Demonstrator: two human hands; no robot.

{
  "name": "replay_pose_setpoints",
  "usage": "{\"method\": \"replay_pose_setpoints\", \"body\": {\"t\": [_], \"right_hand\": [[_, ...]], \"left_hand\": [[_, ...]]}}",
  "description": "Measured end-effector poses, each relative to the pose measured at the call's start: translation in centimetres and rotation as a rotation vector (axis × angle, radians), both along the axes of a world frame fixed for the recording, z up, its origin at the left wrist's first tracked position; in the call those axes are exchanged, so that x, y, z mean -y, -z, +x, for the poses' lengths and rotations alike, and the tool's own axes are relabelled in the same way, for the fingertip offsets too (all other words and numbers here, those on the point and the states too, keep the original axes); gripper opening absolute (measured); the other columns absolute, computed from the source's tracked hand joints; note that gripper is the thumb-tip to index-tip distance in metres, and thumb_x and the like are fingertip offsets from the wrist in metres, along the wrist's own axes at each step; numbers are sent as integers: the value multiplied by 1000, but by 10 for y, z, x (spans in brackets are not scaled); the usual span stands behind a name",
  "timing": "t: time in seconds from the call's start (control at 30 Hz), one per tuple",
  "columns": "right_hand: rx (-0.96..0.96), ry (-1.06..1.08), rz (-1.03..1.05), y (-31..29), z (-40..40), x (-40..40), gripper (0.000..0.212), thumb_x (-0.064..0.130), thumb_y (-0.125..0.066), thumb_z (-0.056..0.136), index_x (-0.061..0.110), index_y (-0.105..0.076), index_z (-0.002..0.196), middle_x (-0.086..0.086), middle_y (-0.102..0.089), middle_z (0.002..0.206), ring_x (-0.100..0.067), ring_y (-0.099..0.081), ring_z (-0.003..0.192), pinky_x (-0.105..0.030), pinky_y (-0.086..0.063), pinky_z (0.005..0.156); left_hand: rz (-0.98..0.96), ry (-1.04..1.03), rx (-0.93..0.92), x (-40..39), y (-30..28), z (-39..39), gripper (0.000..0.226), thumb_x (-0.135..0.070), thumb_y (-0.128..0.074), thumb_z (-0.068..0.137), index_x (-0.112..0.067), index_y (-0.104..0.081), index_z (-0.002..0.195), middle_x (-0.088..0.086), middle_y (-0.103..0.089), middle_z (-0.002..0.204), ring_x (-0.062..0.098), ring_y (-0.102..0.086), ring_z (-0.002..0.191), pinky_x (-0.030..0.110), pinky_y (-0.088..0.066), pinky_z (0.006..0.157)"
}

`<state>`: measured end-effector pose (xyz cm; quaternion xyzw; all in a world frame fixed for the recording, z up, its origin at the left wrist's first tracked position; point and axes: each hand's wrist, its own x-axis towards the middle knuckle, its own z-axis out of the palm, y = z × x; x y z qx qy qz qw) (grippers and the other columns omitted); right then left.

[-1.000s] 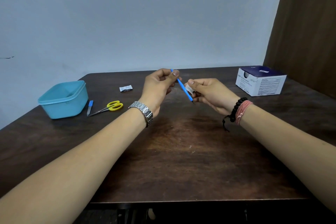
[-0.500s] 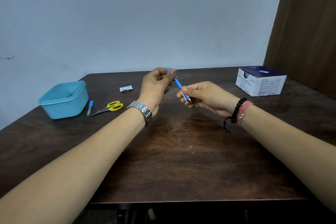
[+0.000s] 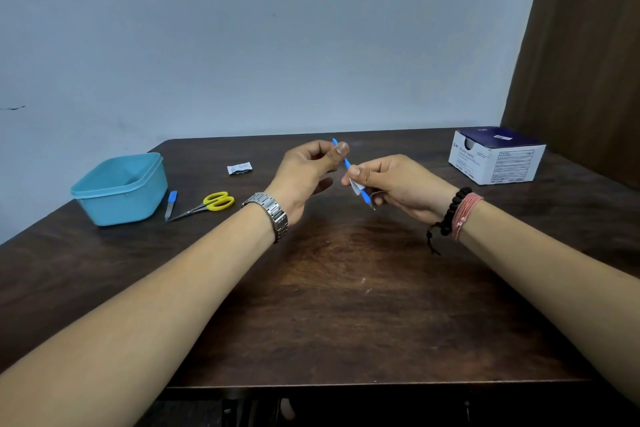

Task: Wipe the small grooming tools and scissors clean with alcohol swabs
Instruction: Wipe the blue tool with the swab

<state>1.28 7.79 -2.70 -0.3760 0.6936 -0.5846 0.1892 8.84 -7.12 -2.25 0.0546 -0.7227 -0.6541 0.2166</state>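
Note:
A thin blue grooming tool [image 3: 347,163] with a metal tip hangs tilted above the middle of the dark table. My left hand [image 3: 306,172] pinches its upper end between thumb and fingers. My right hand [image 3: 394,184] pinches a white alcohol swab [image 3: 356,186] folded around the tool's lower part. The metal tip pokes out below that hand. Yellow-handled scissors [image 3: 207,205] lie on the table at the left. A small tool with a blue handle [image 3: 170,204] lies beside them.
A light blue plastic tub [image 3: 119,189] stands at the table's left edge. A torn swab wrapper [image 3: 239,167] lies behind the scissors. A white and dark blue swab box [image 3: 495,156] sits at the back right. A brown curtain [image 3: 585,45] hangs at the right.
My right hand slid the swab down the blue tool toward its metal tip, then back up a little. My left hand kept its pinch on the upper end.

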Motion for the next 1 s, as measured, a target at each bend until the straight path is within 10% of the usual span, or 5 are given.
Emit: {"method": "replay_pose_setpoints", "body": {"t": [0.33,1.0], "right_hand": [[131,43,-208,-3,-10,0,17,14,-59,93,0,-67,89,-4,-63,72,-8,-57,61,-16,-49,57],[141,63,-323,-4,-14,-3,12,-1,-64,86,8,-68,93,-1,-70,97,-6,-69,80,-17,-54,75]], "left_hand": [[34,203,50,-13,5,-1,31,-30,-61,93,-13,-60,118,2,-67,101,16,-67,85,29,-53,79],[-139,86,-8,-7,10,-3,2,-12,-64,91,-10,-65,91,3,-70,77,11,-69,68,21,-54,65]]}}
